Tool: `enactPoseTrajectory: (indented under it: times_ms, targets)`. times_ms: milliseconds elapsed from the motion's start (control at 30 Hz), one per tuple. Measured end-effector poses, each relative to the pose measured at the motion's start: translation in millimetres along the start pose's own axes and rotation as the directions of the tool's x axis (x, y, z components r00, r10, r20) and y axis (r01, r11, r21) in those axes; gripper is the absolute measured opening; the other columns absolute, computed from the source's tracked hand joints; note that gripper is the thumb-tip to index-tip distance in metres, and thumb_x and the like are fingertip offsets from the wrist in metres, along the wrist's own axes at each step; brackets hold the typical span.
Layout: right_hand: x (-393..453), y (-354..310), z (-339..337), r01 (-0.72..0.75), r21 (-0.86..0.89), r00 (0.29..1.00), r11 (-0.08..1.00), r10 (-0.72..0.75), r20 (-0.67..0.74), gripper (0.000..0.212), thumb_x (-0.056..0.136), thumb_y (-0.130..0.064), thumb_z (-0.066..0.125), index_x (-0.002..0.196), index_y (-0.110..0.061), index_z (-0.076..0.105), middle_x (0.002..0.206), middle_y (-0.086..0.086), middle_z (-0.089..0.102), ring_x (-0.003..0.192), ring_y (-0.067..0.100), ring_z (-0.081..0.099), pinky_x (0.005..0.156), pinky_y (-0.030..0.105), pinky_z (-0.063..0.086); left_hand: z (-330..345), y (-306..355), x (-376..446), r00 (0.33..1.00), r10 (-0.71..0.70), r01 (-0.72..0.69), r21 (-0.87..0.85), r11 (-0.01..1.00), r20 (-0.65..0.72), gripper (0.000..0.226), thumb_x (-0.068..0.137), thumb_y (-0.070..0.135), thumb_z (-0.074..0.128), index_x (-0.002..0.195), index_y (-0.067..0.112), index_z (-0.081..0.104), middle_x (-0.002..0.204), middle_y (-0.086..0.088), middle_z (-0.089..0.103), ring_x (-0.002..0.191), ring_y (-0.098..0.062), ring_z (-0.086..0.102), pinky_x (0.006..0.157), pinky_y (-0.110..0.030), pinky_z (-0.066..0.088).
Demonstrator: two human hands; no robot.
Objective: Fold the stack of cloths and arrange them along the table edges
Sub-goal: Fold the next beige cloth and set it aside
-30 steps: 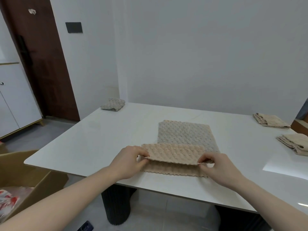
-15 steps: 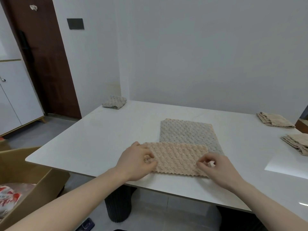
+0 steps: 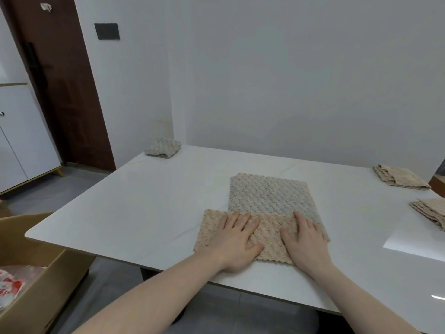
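Left hand point(image 3: 234, 239) flat, fingers straight, pressing beige cloth point(image 3: 267, 233); right hand point(image 3: 304, 239) likewise flat on same cloth; beige cloth folded, at near edge of white table point(image 3: 144, 208), overlapping near end of grey cloth point(image 3: 269, 194) spread at centre; folded grey cloth point(image 3: 163, 148) at far left corner; two folded beige cloths point(image 3: 397, 177) point(image 3: 431, 210) along right edge; cardboard box point(image 3: 36, 273) on floor, lower left.

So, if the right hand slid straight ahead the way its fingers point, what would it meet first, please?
The right hand lies flat on the beige cloth, fingers pointing away and slightly left. Straight ahead it would probably slide first onto the grey cloth, which lies directly beyond its fingertips.
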State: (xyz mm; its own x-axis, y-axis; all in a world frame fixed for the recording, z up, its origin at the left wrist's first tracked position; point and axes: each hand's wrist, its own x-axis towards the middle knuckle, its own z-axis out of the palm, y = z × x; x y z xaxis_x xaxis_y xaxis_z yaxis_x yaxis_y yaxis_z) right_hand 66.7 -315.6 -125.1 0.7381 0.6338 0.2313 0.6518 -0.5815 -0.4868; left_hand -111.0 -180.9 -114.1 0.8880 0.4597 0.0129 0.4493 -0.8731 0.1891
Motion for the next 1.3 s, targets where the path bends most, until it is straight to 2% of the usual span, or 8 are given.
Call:
enactPoseTrajectory:
  times_ms: [167,367,500,633,733,833,1000,1300]
  targets:
    - [2.2,0.2,-2.7,-0.024,0.012,0.999,1.000,0.023,0.025,0.075,0.097,-0.057,0.052,0.160,-0.021,0.031,0.160,-0.002,0.042,0.150,0.024,0.030,0.123,0.045,0.020,-6.2,-2.5,5.4,0.998,0.002,0.002,-0.061,0.998,0.059,0.080,0.095,0.075,0.022,0.162,0.038,0.001,0.171,0.009,-0.005,0.157,-0.018,-0.011,0.127,-0.047,-0.009]
    - [1.9,3.3,-8.5,-0.057,0.169,0.998,0.984,0.054,0.022,0.076,0.090,-0.054,0.065,0.155,-0.028,0.038,0.148,-0.002,0.056,0.140,0.022,0.046,0.119,0.047,0.033,-21.9,-54.9,13.3,0.952,-0.171,0.108,-0.246,0.963,-0.254,0.067,0.098,0.061,0.033,0.157,0.030,0.035,0.166,0.004,0.029,0.154,-0.017,0.021,0.127,-0.042,0.012]
    - [3.9,6.4,-11.6,-0.122,0.321,0.992,0.939,0.118,0.034,0.070,0.086,-0.045,0.073,0.149,-0.030,0.047,0.133,-0.002,0.064,0.127,0.020,0.057,0.113,0.046,0.042,-11.2,-92.4,0.3,0.901,-0.341,0.247,-0.329,0.912,-0.269,0.075,0.090,0.065,0.026,0.147,0.024,0.050,0.156,0.003,0.046,0.145,-0.016,0.037,0.122,-0.039,0.026]
    - [9.8,4.7,-9.5,-0.184,0.275,0.983,0.944,0.173,0.063,0.050,0.087,-0.048,0.070,0.130,-0.027,0.060,0.120,-0.002,0.067,0.118,0.021,0.059,0.107,0.047,0.045,-7.3,-91.7,-1.6,0.890,-0.358,0.259,-0.332,0.907,-0.282,0.048,0.098,0.051,0.044,0.132,0.023,0.060,0.138,0.006,0.060,0.130,-0.017,0.050,0.114,-0.036,0.035]
    - [14.4,-2.1,-8.9,-0.175,0.101,0.984,0.979,0.171,0.048,0.023,0.088,-0.051,0.065,0.098,-0.031,0.060,0.101,-0.004,0.066,0.108,0.027,0.058,0.100,0.044,0.046,-9.6,-89.5,-1.2,0.886,-0.371,0.264,-0.355,0.897,-0.278,0.038,0.094,0.043,0.052,0.124,0.022,0.061,0.127,0.007,0.063,0.122,-0.018,0.053,0.108,-0.036,0.039]
    - [16.8,-6.6,-13.9,-0.189,0.206,0.982,0.960,0.186,0.036,0.016,0.087,-0.044,0.068,0.084,-0.030,0.060,0.088,-0.011,0.067,0.098,0.026,0.062,0.095,0.046,0.050,-12.4,-91.8,-4.9,0.867,-0.390,0.236,-0.434,0.869,-0.309,0.014,0.093,0.034,0.056,0.103,0.026,0.061,0.100,0.012,0.065,0.101,-0.018,0.058,0.092,-0.036,0.045]
    - [17.9,-13.0,-27.3,-0.167,0.439,0.981,0.883,0.191,-0.012,0.015,0.088,-0.036,0.073,0.090,-0.025,0.064,0.086,-0.004,0.068,0.086,0.020,0.064,0.077,0.038,0.047,-13.9,-94.5,-7.3,0.852,-0.431,0.180,-0.605,0.776,-0.299,0.008,0.095,0.034,0.060,0.098,0.029,0.055,0.085,0.011,0.067,0.083,-0.011,0.062,0.083,-0.036,0.050]
    - [16.7,-6.6,-29.8,-0.220,0.373,0.976,0.901,0.203,0.086,0.014,0.093,-0.038,0.070,0.094,-0.027,0.061,0.091,-0.004,0.065,0.085,0.017,0.060,0.077,0.034,0.041,-14.8,-91.2,-8.1,0.851,-0.449,0.202,-0.619,0.759,-0.273,0.021,0.092,0.030,0.062,0.112,0.031,0.054,0.093,0.013,0.063,0.085,-0.005,0.062,0.091,-0.036,0.050]
